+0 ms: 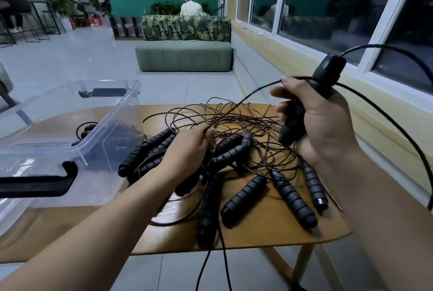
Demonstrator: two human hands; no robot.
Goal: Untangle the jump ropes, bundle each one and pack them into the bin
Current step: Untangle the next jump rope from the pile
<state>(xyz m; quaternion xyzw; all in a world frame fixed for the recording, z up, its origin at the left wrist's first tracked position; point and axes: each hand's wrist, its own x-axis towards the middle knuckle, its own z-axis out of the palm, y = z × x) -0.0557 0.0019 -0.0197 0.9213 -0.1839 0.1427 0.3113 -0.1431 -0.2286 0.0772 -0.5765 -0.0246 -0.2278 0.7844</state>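
A tangle of thin black jump-rope cords [236, 126] lies on the wooden table [257, 232], with several black ribbed handles [243, 197] spread around it. My right hand [321, 124] is raised above the table's right side and grips a pair of black handles [297, 115]; a cord loops from their top out to the right. My left hand [189, 150] is down in the pile, fingers curled around cords near the centre. A clear plastic bin [70, 131] stands at the left with one bundled rope [112, 131] inside.
The bin has black latch handles [37, 185] at its near and far rims. Cords hang over the table's front edge [210, 267]. A window wall runs along the right. A green bench [185, 56] and a seated person are far behind.
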